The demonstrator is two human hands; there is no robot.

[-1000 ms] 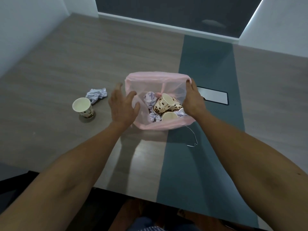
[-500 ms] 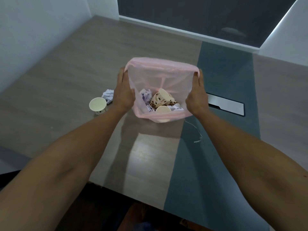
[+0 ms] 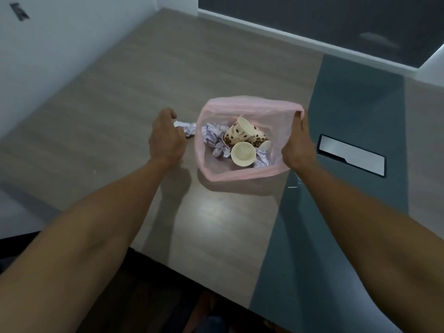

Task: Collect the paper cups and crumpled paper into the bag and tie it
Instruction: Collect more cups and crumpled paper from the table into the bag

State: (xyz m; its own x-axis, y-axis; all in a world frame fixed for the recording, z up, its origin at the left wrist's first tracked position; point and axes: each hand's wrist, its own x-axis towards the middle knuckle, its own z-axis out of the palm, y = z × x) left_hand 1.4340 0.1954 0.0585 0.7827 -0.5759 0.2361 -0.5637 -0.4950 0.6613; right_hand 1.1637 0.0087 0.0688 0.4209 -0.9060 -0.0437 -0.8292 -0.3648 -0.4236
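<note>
1. Pink translucent plastic bag (image 3: 242, 173), mouth open upward, standing on the wood-grain bench (image 3: 108, 121), slightly past the centre of the view toward 1 o'clock.
2. Paper cups (image 3: 243, 153), cream with brown spots, inside the bag: one upright with its mouth facing up, others tipped on their sides behind it at 12 o'clock.
3. Crumpled paper (image 3: 211, 134), pale lilac-white, several wads inside the bag, mostly at the cups' 9 o'clock and 4 o'clock.
4. One more crumpled paper wad (image 3: 188, 128) on the bench, just outside the bag at its 9 o'clock, partly hidden by the left hand.
5. Right hand (image 3: 299, 146): pinches the bag rim at the bag's 3 o'clock, thumb on the edge.
6. Left hand (image 3: 167, 140): off the bag, fingers loosely curled above the outer wad; contact with it cannot be told.
7. Hands well apart, the bag between them.
8. Grey-blue strip (image 3: 348, 131) along the bench at 3 o'clock, holding a dark-framed rectangular plate (image 3: 352, 155).
</note>
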